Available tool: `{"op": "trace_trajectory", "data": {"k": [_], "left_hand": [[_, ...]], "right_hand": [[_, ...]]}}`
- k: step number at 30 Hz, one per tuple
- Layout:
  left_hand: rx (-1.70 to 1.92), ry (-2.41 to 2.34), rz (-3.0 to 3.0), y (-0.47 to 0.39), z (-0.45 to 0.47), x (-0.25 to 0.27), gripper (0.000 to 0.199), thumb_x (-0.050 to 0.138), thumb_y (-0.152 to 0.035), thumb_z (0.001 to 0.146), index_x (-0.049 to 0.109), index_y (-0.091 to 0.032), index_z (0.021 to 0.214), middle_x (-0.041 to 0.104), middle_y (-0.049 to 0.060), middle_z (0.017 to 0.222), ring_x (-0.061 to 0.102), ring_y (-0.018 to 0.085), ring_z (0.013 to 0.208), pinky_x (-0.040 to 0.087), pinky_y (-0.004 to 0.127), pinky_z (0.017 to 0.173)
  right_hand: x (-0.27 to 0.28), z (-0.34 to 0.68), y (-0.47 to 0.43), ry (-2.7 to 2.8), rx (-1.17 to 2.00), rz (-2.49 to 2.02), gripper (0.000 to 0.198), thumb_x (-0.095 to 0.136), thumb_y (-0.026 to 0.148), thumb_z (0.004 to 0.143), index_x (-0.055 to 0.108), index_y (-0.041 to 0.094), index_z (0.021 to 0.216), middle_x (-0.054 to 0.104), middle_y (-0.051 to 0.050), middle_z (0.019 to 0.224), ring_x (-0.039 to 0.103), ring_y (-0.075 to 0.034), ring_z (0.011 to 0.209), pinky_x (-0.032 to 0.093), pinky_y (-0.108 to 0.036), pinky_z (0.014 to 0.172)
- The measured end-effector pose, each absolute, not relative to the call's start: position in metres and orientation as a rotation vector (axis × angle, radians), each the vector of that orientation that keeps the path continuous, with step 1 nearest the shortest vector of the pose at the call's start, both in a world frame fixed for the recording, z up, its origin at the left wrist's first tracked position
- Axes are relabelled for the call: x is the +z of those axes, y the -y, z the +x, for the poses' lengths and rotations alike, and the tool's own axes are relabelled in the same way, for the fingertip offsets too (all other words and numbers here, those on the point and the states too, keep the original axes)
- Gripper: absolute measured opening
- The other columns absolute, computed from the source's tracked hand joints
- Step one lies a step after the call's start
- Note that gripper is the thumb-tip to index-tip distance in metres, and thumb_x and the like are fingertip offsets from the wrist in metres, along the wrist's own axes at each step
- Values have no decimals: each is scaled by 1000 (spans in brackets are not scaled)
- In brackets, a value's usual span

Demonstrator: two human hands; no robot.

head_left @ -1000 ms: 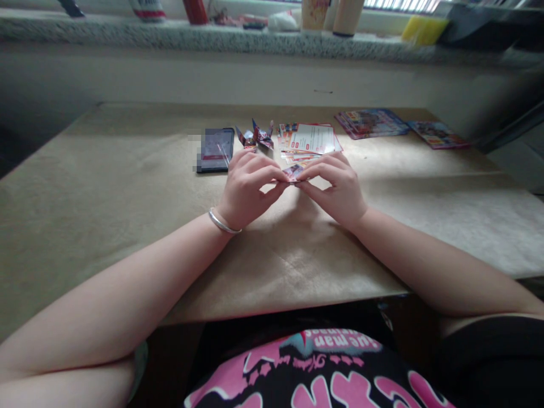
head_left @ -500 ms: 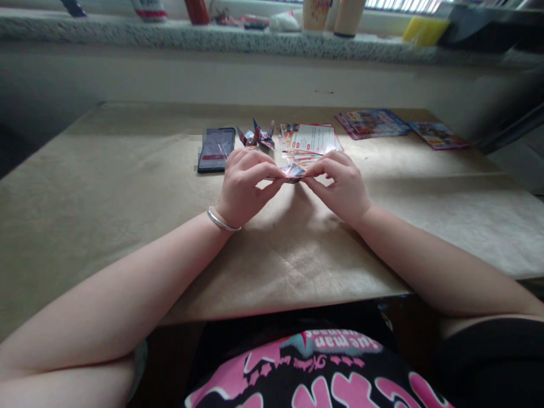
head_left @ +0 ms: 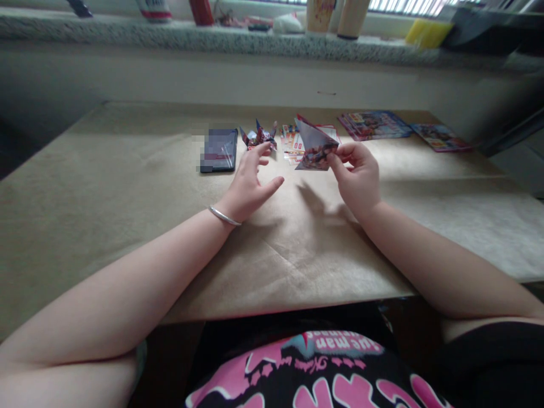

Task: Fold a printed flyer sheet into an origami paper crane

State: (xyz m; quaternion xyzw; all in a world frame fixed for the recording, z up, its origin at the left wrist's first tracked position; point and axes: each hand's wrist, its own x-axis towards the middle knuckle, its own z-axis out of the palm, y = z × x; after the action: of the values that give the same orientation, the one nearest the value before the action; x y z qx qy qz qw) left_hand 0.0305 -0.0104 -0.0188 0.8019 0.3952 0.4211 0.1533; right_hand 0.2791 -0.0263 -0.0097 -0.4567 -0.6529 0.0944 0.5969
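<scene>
A folded sheet of printed paper [head_left: 315,148] is raised above the table, pinched at its right corner between the thumb and fingers of my right hand [head_left: 359,170]. It stands tilted, with a pointed top. My left hand [head_left: 250,184] is to its left, fingers spread and thumb apart, holding nothing. Just beyond the left fingertips sit folded paper figures [head_left: 262,135] with pointed tips, partly covered by that hand. Behind the raised paper lie printed sheets [head_left: 290,146], partly hidden by it.
A phone [head_left: 220,150] lies left of the paper figures. At the back right are a stack of colourful printed cards or booklets [head_left: 374,124] and another such pile [head_left: 440,137]. Bottles, cups and a yellow item [head_left: 429,34] stand on the stone windowsill [head_left: 238,39] beyond the table [head_left: 127,198].
My left hand has let go of the folded paper and opened, moving slightly left. The right hand has lifted the paper and turned it from nearly flat to upright.
</scene>
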Motion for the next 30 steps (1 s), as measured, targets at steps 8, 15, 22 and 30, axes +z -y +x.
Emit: {"op": "trace_trajectory", "data": {"k": [8,15,22,30], "left_hand": [[991,-1036,2110,13,37,-18,70,69,-41,81,40,-20,141,61,16,133,60,26,123,53,44,99],[1085,-930,1892,3,35,-26,57,69,-46,84,43,-20,128,68,14,120,69,24,109,60,38,87],[1099,-834,1902,6,36,-21,70,65,-50,89,30,-28,145,68,12,117,72,21,94,61,34,76],[1144,-791,1618,18,50,-11,37,73,-27,80,57,-15,110,70,8,105,71,18,90,61,32,82]], "right_hand": [[-14,278,20,1570,648,-1072,38,57,63,88,51,25,90,58,1,79,61,-13,71,46,-22,51],[-12,265,28,1519,1081,-1091,32,68,50,80,59,21,91,66,-2,79,63,-15,75,43,-21,48],[-14,264,28,1606,1126,-1123,31,73,43,75,67,18,93,72,-5,83,63,-16,73,46,-26,55],[-17,262,28,1632,1070,-1123,32,71,47,77,66,18,91,70,-3,82,61,-17,74,50,-32,71]]}}
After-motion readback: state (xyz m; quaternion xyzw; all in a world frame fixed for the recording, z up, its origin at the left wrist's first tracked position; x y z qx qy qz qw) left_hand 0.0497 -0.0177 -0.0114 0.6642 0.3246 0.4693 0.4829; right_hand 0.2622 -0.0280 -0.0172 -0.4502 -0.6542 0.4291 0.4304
